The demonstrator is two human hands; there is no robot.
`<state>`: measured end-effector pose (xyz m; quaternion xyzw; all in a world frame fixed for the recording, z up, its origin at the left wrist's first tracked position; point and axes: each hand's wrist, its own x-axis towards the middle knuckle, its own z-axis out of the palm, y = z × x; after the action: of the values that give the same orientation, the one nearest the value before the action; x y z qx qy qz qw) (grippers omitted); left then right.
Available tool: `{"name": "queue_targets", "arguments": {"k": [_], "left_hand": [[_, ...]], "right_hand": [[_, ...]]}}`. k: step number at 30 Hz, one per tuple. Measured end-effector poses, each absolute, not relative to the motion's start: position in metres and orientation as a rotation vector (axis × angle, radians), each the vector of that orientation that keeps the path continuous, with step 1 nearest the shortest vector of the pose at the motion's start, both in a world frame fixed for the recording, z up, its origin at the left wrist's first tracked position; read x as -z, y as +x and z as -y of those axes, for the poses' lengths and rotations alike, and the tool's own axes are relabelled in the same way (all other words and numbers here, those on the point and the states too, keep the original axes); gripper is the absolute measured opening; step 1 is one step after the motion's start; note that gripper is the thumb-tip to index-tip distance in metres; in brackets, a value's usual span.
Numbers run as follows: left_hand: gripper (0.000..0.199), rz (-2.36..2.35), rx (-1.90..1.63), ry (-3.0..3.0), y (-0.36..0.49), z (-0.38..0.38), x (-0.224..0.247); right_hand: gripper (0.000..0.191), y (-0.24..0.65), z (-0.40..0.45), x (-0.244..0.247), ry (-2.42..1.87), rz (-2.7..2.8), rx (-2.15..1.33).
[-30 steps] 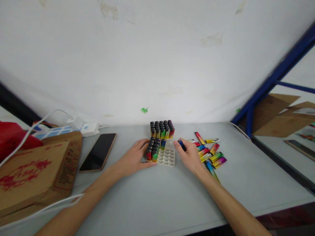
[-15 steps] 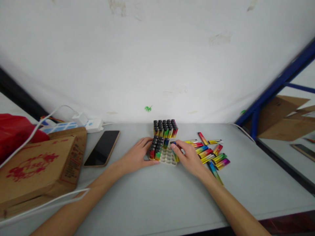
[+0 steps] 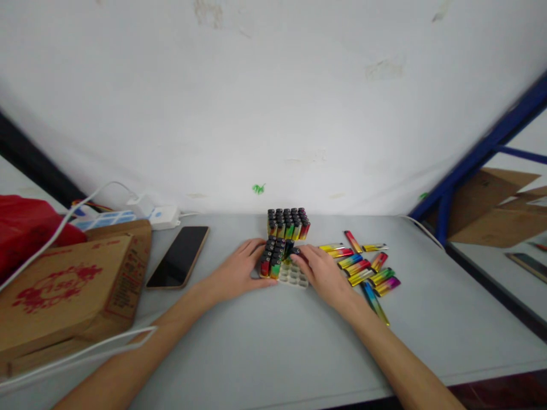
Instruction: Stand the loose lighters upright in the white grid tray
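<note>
A pale tray with round-edged pockets (image 3: 294, 278) sits on the grey table, its left columns filled with upright black-topped lighters (image 3: 272, 259). My left hand (image 3: 243, 269) is curled around the tray's left side, thumb at the near corner and fingers behind. Over the tray's right part, my right hand (image 3: 323, 272) pinches a lighter (image 3: 296, 250); only its dark top shows, the body being hidden by the fingers. Another dark lighter stands just left of it. To the right of my right hand lie several loose shiny lighters (image 3: 359, 265) in rainbow colours.
Behind the tray, near the wall, stands a full block of upright lighters (image 3: 288, 226). A phone (image 3: 178, 257), a brown cardboard box (image 3: 70, 290), a white power strip (image 3: 164, 217) and a red bag (image 3: 32, 230) are on the left. A blue metal frame (image 3: 482, 145) rises at right.
My right hand has moved slightly back and left with the lighter, from the tray's right edge to its back rows. My left hand keeps its hold on the tray.
</note>
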<state>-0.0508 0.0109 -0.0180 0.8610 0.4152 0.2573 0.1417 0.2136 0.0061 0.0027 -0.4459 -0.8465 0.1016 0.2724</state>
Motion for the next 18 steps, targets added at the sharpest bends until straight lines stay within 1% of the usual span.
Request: {"name": "queue_targets", "arguments": {"k": [3, 7, 11, 15, 18], "left_hand": [[0.078, -1.198, -0.743, 2.489, -0.051, -0.011, 0.019], [0.074, -1.196, -0.738, 2.493, -0.052, -0.012, 0.019], [0.07, -1.203, -0.748, 2.477, -0.052, -0.012, 0.018], [0.071, -1.2, -0.722, 2.481, -0.052, -0.012, 0.016], [0.072, -1.21, -0.705, 2.48, -0.052, -0.011, 0.015]], "right_hand": [[0.031, 0.206, -0.005, -0.005, -1.303, 2.359, -0.116], [0.031, 0.199, -0.002, -0.009, -1.415, 2.471, -0.008], [0.033, 0.202, 0.0, -0.011, -1.36, 2.489, -0.071], [0.044, 0.212, -0.002, -0.013, -1.297, 2.32, -0.186], [0.044, 0.226, -0.011, -0.011, -1.363, 2.179, -0.143]]}}
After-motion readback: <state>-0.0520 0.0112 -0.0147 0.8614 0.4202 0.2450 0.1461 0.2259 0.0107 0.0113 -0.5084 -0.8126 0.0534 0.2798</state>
